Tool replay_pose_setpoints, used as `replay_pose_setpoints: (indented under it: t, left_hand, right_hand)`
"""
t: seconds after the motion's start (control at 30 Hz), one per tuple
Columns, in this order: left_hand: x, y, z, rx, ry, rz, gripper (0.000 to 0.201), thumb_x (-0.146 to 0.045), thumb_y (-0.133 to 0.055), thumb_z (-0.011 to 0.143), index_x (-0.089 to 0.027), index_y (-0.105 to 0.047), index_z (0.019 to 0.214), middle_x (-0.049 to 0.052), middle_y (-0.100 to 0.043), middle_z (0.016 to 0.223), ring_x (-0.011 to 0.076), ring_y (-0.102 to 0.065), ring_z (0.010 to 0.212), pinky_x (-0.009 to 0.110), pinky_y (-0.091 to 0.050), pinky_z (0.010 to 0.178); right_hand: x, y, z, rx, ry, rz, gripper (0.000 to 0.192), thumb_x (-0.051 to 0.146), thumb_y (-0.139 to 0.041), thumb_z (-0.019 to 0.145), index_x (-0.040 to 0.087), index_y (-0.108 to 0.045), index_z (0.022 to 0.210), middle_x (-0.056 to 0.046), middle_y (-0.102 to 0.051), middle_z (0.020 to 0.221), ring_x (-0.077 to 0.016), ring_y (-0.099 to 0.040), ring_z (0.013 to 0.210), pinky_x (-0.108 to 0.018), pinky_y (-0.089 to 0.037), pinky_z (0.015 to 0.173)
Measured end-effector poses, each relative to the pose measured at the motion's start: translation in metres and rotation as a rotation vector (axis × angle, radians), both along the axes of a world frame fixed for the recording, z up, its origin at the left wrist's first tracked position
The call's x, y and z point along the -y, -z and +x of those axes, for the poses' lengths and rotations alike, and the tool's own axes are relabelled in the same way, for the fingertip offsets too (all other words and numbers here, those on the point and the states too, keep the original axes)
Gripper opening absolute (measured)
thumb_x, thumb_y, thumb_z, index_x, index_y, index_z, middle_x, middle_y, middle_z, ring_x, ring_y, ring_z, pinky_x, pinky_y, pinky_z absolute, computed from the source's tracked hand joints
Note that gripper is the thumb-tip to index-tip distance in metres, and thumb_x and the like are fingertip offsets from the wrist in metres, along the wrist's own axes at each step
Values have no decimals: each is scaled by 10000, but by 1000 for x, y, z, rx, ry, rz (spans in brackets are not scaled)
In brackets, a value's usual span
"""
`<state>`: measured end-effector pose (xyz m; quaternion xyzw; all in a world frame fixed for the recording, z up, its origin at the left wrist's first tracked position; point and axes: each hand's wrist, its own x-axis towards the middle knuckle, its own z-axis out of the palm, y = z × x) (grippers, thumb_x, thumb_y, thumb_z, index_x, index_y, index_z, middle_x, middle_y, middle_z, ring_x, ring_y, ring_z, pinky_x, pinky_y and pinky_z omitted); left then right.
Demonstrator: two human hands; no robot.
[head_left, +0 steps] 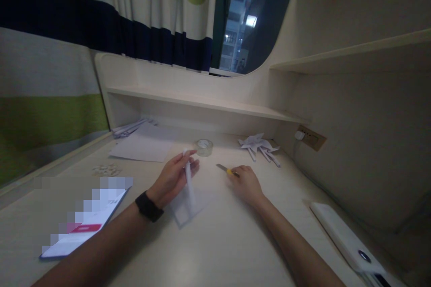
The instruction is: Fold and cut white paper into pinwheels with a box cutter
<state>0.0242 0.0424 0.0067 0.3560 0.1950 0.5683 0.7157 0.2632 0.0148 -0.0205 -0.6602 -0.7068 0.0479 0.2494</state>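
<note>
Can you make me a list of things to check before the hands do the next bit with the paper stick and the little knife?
1. Left hand has hold of the paper stick: ok, fingers pinch it near the top.
2. Stick's lower end sits on the small paper sheet: ok.
3. Right hand has the knife: ok, though its fingers hide the handle.
4. Blade points away from the left hand: cannot tell, too small and dim.
5. Tape roll stands apart from both hands: ok.
6. Phone lies apart from the knife: ok, at the left by the forearm.
</note>
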Motion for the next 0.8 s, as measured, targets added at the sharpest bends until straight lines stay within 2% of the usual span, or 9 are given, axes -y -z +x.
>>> replay_pose_setpoints:
  t: [0.1, 0.17, 0.23, 0.33, 0.43, 0.5, 0.57, 0.67, 0.8]
  left_hand:
    - [-1, 0, -2, 125, -37, -37, 52, -163, -630, 830, -147, -619, 879, 10, -599, 712, 125, -616, 763, 334, -490, 894]
    - [2, 1, 1, 175, -69, -21, 22, -160, -625, 829, -150, -607, 836, 23, -618, 729, 158, -631, 820, 394, -477, 933]
    - [2, 2, 4, 181, -74, 16, 50, -183, -637, 819, -151, -599, 827, 46, -637, 775, 205, -633, 912, 441, -464, 949]
    - [-1, 5, 6, 3, -112, 108, 148, -262, -632, 819, -151, -593, 909, 94, -648, 906, 259, -609, 1023, 485, -459, 937]
    - [-3, 1, -2, -361, -434, 288, 341, -303, -645, 787, -180, -545, 1089, 125, -582, 1145, 279, -555, 1114, 518, -420, 963]
    - [0, -5, -9, -545, -633, 465, 537, -228, -712, 698, -214, -498, 1190, 112, -466, 1319, 292, -425, 1249, 524, -302, 1059]
    - [8, -10, -14, -880, -739, 873, 629, -171, -683, 694, -203, -452, 1279, 122, -399, 1394, 309, -320, 1320, 542, -209, 1101]
    - [18, -7, -13, -1228, -529, 1408, 563, -103, -600, 742, -209, -475, 1281, 110, -467, 1363, 287, -353, 1308, 521, -242, 1098]
    - [13, 18, -2, -1366, -399, 1634, 428, -191, -579, 841, -145, -495, 1258, 147, -549, 1295, 281, -484, 1210, 502, -374, 1022]
  right_hand:
    - [15, 2, -40, -458, -236, -165, 437, 472, -397, 915, 127, -651, 1000, -104, -691, 887, -191, -651, 777, -298, -502, 679]
    - [29, 4, -69, -929, -391, -351, 545, 572, -545, 803, 104, -621, 1072, -109, -693, 860, -201, -670, 713, -314, -525, 626]
    - [40, 4, -90, -1119, -420, -381, 557, 558, -668, 706, 96, -652, 1017, -105, -698, 824, -197, -672, 697, -325, -534, 650]
    - [47, 2, -97, -998, -334, -261, 386, 472, -659, 743, 109, -706, 866, -68, -690, 686, -171, -646, 608, -305, -525, 628]
    - [42, 0, -81, -599, -274, -26, 233, 289, -554, 836, 163, -703, 964, -57, -714, 775, -174, -649, 683, -299, -506, 686]
    - [36, 1, -67, -343, -248, 144, 263, 223, -518, 846, 171, -665, 1058, -78, -712, 927, -190, -647, 814, -307, -484, 772]
    - [31, 3, -59, -197, -205, 225, 252, 214, -508, 851, 156, -639, 1059, -85, -702, 915, -190, -640, 807, -295, -477, 758]
    - [29, 5, -55, -111, -179, 290, 180, 227, -501, 865, 155, -621, 978, -60, -681, 800, -174, -624, 722, -267, -472, 696]
    - [33, 2, -58, -89, -238, 390, 173, 223, -494, 877, 160, -621, 977, -67, -682, 847, -167, -627, 766, -265, -471, 748]
